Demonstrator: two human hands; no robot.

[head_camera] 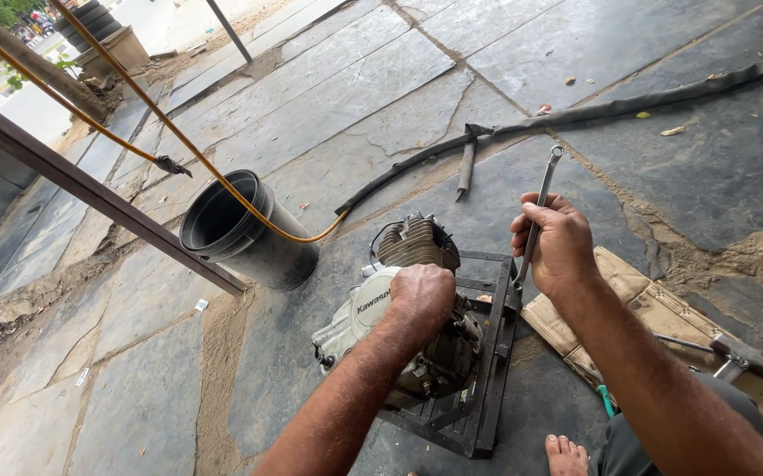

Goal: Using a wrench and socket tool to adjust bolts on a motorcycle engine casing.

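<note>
Left hand (421,295) hiding engine (399,308) top, hammer (734,357) handle behind right forearm

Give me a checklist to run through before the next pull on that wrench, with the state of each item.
1. Right hand gripped round the long wrench: ok.
2. Left hand pressing on the engine: ok.
3. Engine seated in the black metal frame: ok.
4. Wrench head seated on its fastener: cannot tell, hidden.
5. Yellow hose apart from both hands: ok.
6. Bare foot close beside the frame: not ok.
</note>
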